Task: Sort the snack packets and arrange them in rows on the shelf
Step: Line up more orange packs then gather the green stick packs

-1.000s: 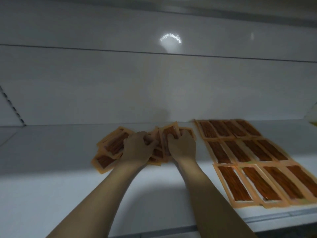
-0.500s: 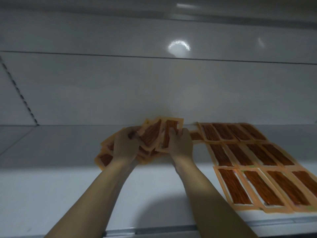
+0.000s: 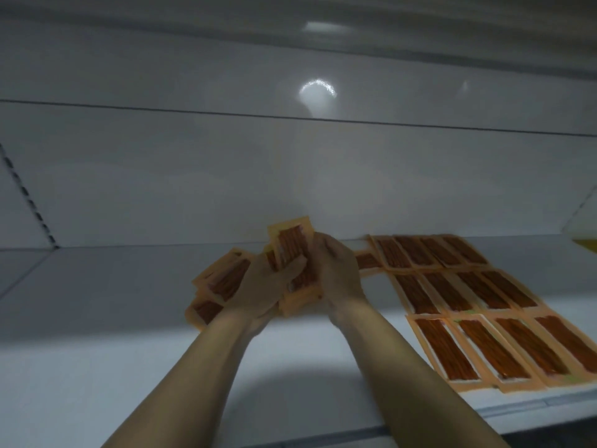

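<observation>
Fingers [image 3: 324, 248] of the right hand [image 3: 336, 273] are curled round the right edge of a bundle of snack packets [image 3: 290, 245]. The left hand [image 3: 260, 287] grips the same bundle from the left, its thumb lying across the face of the front packet. The two hands are close together with the bundle clamped between them. It is raised off the shelf [image 3: 97, 350] and tilted, with its top edge towards the back panel [image 3: 161, 176]. The count of packets in the bundle cannot be determined.

Loose packets [image 3: 223, 279], orange-bordered with brown contents, lie overlapping and askew on the shelf just left of and beneath the left hand.

To the right of the hands, arranged packets [image 3: 478, 289] lie flat in three rows of four, edges touching or slightly overlapping. A single packet [image 3: 366, 260] lies at the left end of the back row, just beside the right hand.

The shelf is white. The back panel carries a bright light reflection [image 3: 318, 90]. A perforated strip [image 3: 29, 195] runs down the left side. A yellow object [image 3: 584, 250] shows at the right edge and cannot be identified.
</observation>
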Demonstrator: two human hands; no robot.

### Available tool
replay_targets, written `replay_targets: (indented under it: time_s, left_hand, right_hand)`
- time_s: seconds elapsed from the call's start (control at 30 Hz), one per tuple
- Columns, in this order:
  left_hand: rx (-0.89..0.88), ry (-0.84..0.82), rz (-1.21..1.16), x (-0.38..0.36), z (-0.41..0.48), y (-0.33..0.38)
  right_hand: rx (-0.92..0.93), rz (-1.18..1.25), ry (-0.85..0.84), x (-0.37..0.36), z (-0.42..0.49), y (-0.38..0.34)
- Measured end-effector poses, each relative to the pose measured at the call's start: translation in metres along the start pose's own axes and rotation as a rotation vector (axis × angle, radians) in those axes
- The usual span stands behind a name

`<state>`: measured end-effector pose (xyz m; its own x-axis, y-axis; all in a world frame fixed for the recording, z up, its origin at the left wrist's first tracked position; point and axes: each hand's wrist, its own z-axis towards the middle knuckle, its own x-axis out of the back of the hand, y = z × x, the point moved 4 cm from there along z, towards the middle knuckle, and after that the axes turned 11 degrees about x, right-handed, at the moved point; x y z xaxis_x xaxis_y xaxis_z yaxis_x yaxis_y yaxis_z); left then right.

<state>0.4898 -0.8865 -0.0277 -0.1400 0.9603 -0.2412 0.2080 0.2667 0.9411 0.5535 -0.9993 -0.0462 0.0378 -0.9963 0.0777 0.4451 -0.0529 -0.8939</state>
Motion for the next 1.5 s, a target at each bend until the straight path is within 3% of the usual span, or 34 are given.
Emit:
replay_targets:
  time_s: [0.07, 0.13, 0.23, 0.37, 0.5, 0.63, 0.8, 0.9, 1.07, 1.13, 1.23, 1.3, 1.37, 1.43, 1.5]
  left_hand:
    - [-0.018, 0.021, -0.083, 0.009, 0.005, 0.003]
    - [0.021, 0.1, -0.122, 0.021, 0.012, 0.005]
    - [0.091, 0.095, -0.159, 0.028, 0.017, 0.001]
    - [0.137, -0.003, -0.16, 0.031, 0.02, -0.002]
    - [0.18, -0.059, -0.239, 0.032, 0.021, -0.004]
    - [0.201, -0.155, -0.257, 0.031, 0.018, -0.006]
    - [0.169, -0.199, -0.31, 0.03, 0.02, -0.01]
    - [0.115, -0.219, -0.332, 0.03, 0.022, -0.01]
    - [0.079, -0.182, -0.261, 0.03, 0.021, -0.009]
    - [0.05, -0.15, -0.255, 0.032, 0.02, -0.007]
    - [0.031, -0.091, -0.267, 0.034, 0.021, -0.004]
    - [0.039, -0.098, -0.272, 0.035, 0.02, -0.002]
    - [0.077, -0.227, -0.316, 0.032, 0.016, -0.001]
    - [0.081, -0.365, -0.386, 0.026, 0.01, 0.003]
    - [0.06, -0.359, -0.364, 0.025, 0.008, 0.007]
  right_hand:
    - [0.052, -0.35, -0.039, 0.015, 0.02, -0.002]
    - [-0.048, -0.878, -0.23, 0.026, 0.027, 0.01]
    - [-0.193, -1.2, -0.505, 0.031, 0.006, 0.027]
    - [-0.061, -0.995, -0.448, 0.033, -0.002, 0.02]
    - [-0.078, -1.033, -0.555, 0.037, -0.01, 0.024]
    - [-0.118, -0.969, -0.459, 0.034, -0.013, 0.02]
    - [-0.273, -1.026, -0.267, 0.033, -0.008, 0.011]
    - [-0.38, -1.134, -0.277, 0.032, -0.002, 0.008]
    - [-0.5, -0.983, -0.323, 0.038, 0.008, 0.01]
    - [-0.423, -0.966, -0.283, 0.039, 0.013, 0.007]
    - [-0.15, -0.886, -0.139, 0.034, 0.026, -0.016]
    - [-0.057, -0.593, -0.062, 0.024, 0.035, -0.036]
    - [-0.06, -0.273, -0.1, 0.003, 0.034, -0.049]
    - [0.007, -0.301, -0.169, -0.021, 0.027, -0.05]
    - [0.107, -0.465, -0.177, -0.034, 0.021, -0.046]
